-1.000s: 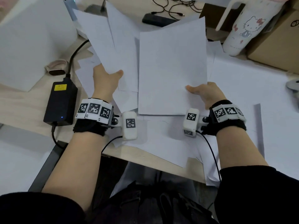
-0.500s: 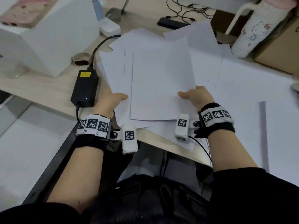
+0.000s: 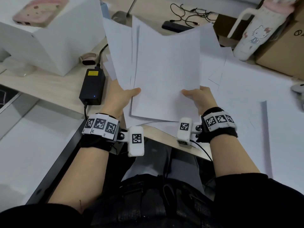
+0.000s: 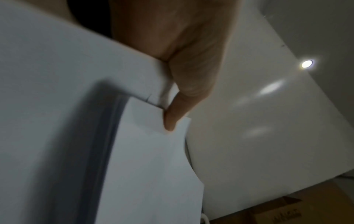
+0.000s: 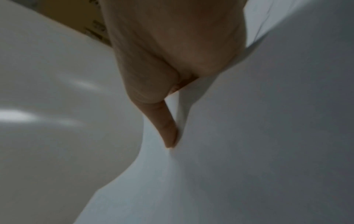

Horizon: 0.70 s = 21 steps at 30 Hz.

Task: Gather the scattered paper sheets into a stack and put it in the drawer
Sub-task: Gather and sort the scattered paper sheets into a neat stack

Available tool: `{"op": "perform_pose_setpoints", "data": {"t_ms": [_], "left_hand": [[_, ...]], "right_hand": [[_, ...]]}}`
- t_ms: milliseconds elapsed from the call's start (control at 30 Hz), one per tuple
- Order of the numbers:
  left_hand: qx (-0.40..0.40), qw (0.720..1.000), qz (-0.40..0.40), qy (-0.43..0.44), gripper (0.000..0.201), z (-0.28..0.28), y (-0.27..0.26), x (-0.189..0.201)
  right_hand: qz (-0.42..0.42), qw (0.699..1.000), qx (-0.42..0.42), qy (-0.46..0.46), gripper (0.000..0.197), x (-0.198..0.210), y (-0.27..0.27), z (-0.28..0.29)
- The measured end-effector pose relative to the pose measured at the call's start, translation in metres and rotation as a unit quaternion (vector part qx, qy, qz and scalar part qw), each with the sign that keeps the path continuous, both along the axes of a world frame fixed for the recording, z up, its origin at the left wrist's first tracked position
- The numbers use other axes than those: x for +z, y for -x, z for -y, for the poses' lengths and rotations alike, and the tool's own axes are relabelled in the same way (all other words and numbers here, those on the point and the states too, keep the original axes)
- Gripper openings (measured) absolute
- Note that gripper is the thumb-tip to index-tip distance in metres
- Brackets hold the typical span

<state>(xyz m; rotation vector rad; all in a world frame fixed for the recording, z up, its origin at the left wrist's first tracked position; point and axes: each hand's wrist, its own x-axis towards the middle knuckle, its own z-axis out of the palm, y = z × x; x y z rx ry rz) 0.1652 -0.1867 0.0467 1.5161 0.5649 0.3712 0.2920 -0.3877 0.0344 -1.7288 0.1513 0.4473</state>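
we've got the uneven stack of paper sheets (image 3: 166, 74) lifted above the desk (image 3: 54, 89), left hand (image 3: 118, 97) and right hand (image 3: 199, 99) each pinching a bottom corner; the black power adapter's (image 3: 92, 86) yellow label is unreadable, the white bottle (image 3: 253, 33) wears a cartoon cat.

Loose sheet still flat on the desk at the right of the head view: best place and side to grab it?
Judgement: take the loose sheet at its near edge, coming from the person's side. It lies flat, so a top pinch finds nothing; that edge is nearest the right hand. Both hands currently hold the stack, the left hand at its other corner.
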Motion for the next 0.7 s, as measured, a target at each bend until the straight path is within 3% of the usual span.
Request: {"op": "perform_pose_setpoints", "data": {"t_ms": [100, 233, 367, 500, 600, 700], "left_hand": [[-0.011, 0.998, 0.050, -0.027, 0.033, -0.001, 0.008, 0.016], [-0.036, 0.993, 0.093, -0.064, 0.033, 0.000, 0.014, 0.038], [-0.040, 0.991, 0.118, -0.055, 0.038, -0.002, 0.015, 0.050], [-0.028, 0.992, 0.115, -0.030, 0.047, -0.004, 0.013, 0.046], [-0.015, 0.993, 0.117, -0.015, 0.058, -0.004, 0.010, 0.041], [-0.005, 0.993, 0.121, -0.017, 0.042, -0.002, 0.007, 0.039]], "right_hand": [[-0.041, 0.995, -0.016, -0.088, 0.070, 0.004, 0.001, 0.006], [-0.077, 0.977, 0.031, -0.194, 0.056, 0.012, 0.007, 0.009], [-0.040, 0.969, 0.019, -0.242, 0.051, 0.016, 0.009, 0.007], [0.011, 0.968, 0.006, -0.250, 0.028, 0.022, 0.011, 0.012], [0.057, 0.968, 0.007, -0.244, 0.024, 0.027, 0.011, 0.020], [0.100, 0.970, 0.004, -0.221, 0.021, 0.030, 0.009, 0.030]]}}
